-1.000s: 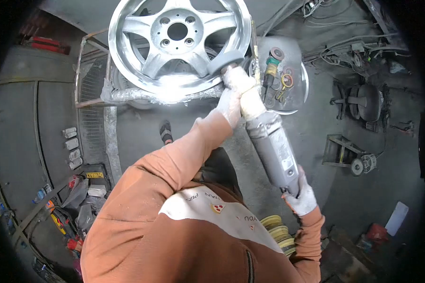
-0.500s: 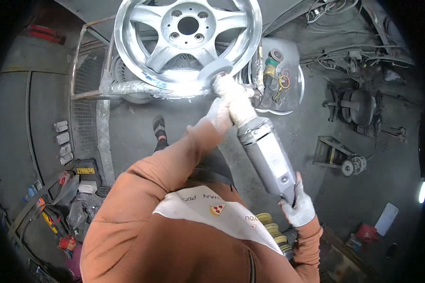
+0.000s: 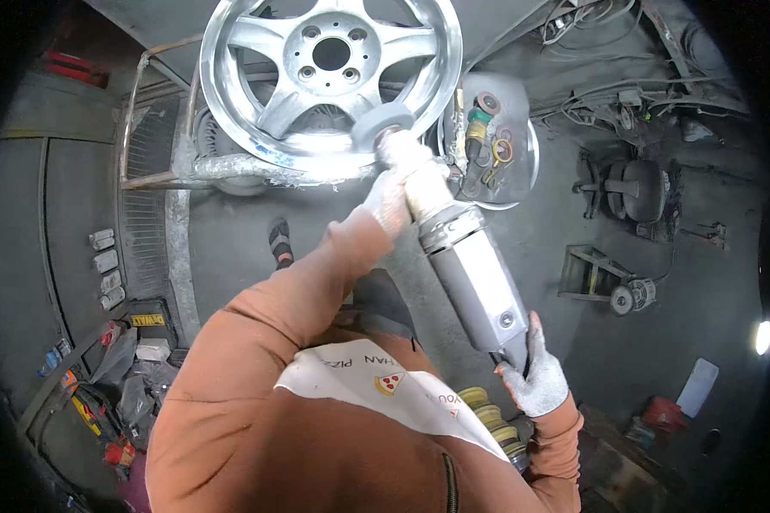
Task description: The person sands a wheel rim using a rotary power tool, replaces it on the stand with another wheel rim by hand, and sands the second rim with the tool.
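Note:
A large angle grinder (image 3: 477, 278) slants across the middle of the view, its grey disc (image 3: 380, 125) at the lower inner rim of a silver alloy wheel (image 3: 275, 144). Whether the disc touches the metal is hard to make out. My left hand (image 3: 388, 202), in a pale glove, is closed round the wrapped front end of the grinder, just behind the disc. At the back, my gloved right hand (image 3: 539, 383) grips the rear handle, the thumb lying along its side. Part of the left fingers is hidden by the tool.
A pipe frame (image 3: 222, 167) wrapped in pale material bears the wheel. Right of it, a tray (image 3: 515, 94) holds a smaller grinder (image 3: 476, 141) and yellow-handled scissors (image 3: 498, 158). A bench grinder (image 3: 631, 296) and an office chair (image 3: 637, 190) stand further right. Bags and boxes lie left.
The whole scene has shifted slightly left and up in view. The grinder's disc sits a little further left along the wheel's lower rim; both hands keep their grip.

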The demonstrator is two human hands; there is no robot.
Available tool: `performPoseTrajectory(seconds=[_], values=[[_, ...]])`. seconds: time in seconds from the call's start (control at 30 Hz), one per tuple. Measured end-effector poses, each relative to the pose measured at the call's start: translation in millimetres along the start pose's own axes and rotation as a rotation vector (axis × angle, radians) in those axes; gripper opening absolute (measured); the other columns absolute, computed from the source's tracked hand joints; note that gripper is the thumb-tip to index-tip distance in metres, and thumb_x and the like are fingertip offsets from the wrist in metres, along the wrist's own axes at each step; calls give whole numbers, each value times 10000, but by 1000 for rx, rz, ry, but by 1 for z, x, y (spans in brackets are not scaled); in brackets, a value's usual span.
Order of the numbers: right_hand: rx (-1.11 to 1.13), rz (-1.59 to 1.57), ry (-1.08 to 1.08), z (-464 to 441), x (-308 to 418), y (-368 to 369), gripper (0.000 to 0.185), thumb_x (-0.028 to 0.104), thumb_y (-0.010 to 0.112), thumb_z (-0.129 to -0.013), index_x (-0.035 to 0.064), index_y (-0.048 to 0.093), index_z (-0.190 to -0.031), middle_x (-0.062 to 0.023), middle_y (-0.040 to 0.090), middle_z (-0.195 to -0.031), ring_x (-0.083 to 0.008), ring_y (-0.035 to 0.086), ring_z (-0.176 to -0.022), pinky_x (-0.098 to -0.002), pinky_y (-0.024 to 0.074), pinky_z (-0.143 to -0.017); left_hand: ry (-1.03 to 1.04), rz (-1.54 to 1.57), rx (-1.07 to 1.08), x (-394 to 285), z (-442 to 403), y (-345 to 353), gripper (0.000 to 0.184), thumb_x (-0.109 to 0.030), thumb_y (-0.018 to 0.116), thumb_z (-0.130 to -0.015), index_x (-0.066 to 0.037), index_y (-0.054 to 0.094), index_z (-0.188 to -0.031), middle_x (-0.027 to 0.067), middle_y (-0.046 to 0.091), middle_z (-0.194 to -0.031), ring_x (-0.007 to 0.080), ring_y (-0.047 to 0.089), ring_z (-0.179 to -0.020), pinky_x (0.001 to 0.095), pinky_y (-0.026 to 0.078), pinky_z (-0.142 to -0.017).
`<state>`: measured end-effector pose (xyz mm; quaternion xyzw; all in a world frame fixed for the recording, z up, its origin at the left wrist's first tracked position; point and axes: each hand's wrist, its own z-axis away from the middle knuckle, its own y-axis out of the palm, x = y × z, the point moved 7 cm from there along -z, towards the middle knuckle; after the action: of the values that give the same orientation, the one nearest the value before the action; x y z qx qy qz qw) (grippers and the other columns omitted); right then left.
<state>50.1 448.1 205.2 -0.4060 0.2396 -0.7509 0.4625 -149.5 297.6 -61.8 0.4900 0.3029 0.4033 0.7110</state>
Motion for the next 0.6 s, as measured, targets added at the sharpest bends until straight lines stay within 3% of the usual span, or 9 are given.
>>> performPoseTrajectory(seconds=[0.07,0.1,0.17,0.23,0.3,0.43,0.53,0.6], values=[[-26,30,70,-1,14,-22,882,106,701,-797,-141,169,-1457,-317,650,-829,-441,689,-764,-392,551,-671,17,-15,-6,4,-10,23,240,-250,586,-948,-54,593,-1086,112,666,-962,275,663,-901,458,549,-855],[-86,97,-60,-2,14,-27,878,90,689,-802,-130,158,-1465,-321,645,-835,-441,688,-758,-394,549,-667,17,35,-5,3,-8,44,231,-256,603,-941,-65,601,-1071,98,667,-942,258,665,-888,441,554,-844],[-118,107,-112,-4,18,-36,878,82,685,-797,-113,162,-1474,-322,641,-834,-448,685,-761,-399,549,-671,21,31,-42,7,-23,41,228,-265,620,-933,-78,610,-1062,77,668,-937,230,665,-881,415,555,-842],[-107,105,-84,-5,19,-39,872,82,682,-796,-107,169,-1476,-327,640,-842,-452,684,-774,-401,549,-676,-9,132,54,10,-26,49,245,-228,653,-907,-58,618,-1079,48,651,-981,177,633,-930,330,524,-841],[-99,99,-55,-4,18,-38,866,81,678,-795,-100,176,-1478,-332,638,-850,-457,682,-787,-402,549,-681,7,131,71,6,-19,51,247,-235,646,-910,-64,613,-1084,51,648,-971,176,635,-929,330,527,-840],[-67,88,30,3,25,-23,864,94,676,-796,-103,181,-1475,-342,634,-870,-460,681,-804,-403,551,-701,30,41,3,-1,3,35,275,-260,637,-910,-61,601,-1095,78,646,-959,204,642,-913,351,536,-831],[-28,42,93,11,31,-4,875,106,683,-794,-112,173,-1472,-341,635,-869,-452,684,-801,-403,553,-708,-47,60,12,-2,13,15,318,-283,612,-920,-42,575,-1124,134,665,-994,283,665,-911,483,545,-866],[-27,15,84,16,37,16,881,117,688,-795,-127,171,-1465,-331,639,-843,-444,687,-775,-403,554,-694,-61,48,1,-9,25,4,341,-303,607,-921,-34,569,-1128,138,664,-1003,290,664,-913,494,545,-866]])
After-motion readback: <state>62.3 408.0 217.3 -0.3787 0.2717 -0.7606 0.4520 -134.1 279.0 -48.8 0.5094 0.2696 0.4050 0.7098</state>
